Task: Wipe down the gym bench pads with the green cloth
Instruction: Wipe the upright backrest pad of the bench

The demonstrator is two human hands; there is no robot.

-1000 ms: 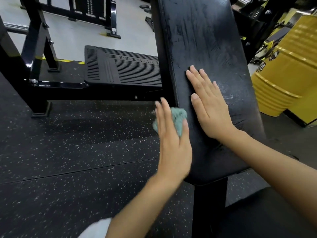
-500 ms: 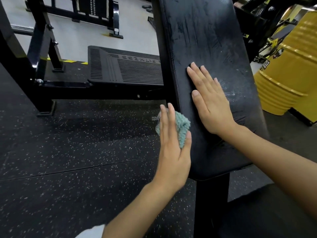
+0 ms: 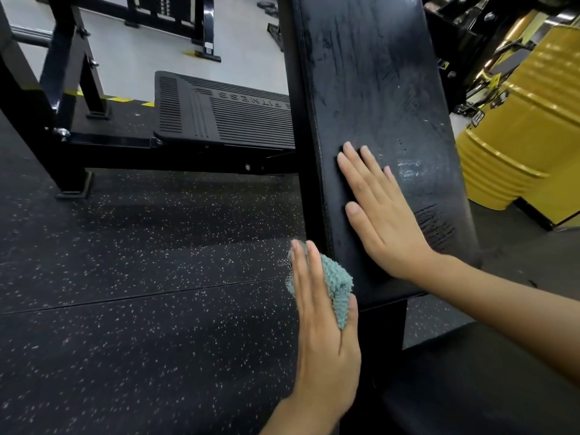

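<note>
The left hand (image 3: 323, 328) holds its fingers straight and together, with the thumb pinching the green cloth (image 3: 337, 285) against them. The cloth bunches on their thumb side, likely so they can rub it along the bench pad's (image 3: 376, 105) side edge. The right hand (image 3: 387, 215) lies flat on the pad's top with its fingers slightly spread, probably to steady it.

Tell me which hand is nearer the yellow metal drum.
Right. Right hand rests on the black bench pad beside the drum; left hand holds green cloth at its far edge.
</note>
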